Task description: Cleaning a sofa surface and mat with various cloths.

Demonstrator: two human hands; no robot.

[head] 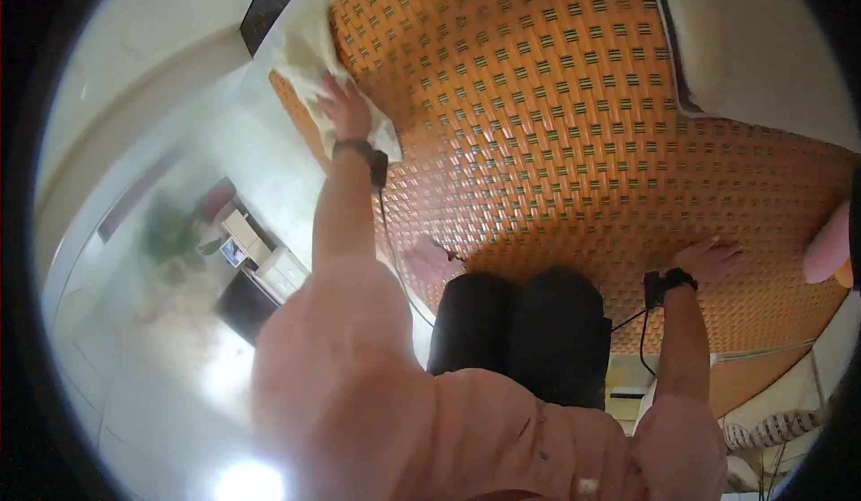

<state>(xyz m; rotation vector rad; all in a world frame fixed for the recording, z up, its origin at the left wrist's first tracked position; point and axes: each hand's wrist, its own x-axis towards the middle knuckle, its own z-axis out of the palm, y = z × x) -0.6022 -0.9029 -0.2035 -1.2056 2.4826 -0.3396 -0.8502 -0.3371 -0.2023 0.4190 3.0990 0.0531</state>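
Note:
Spread over the bed in front of me is a woven orange-brown mat (pixel 538 131) with dark dashes in its weave. My left hand (pixel 346 107) rests, fingers apart, on a cream cloth (pixel 306 37) that lies along the mat's left edge. The cloth looks creased, and one corner folds over the mat. Farther right, my right hand (pixel 713 259) lies palm down on the bare mat with its fingers spread. Both wrists carry black strapped devices with cables. My knees in black trousers (pixel 518 326) press on the mat between my arms.
A pale padded piece with a dark border (pixel 753 50) covers the mat's upper right. A pink object (pixel 827 245) sits at the right rim. Left of the bed stand a white drawer unit (pixel 282 272), a picture frame (pixel 233 252) and a blurred plant (pixel 175 232).

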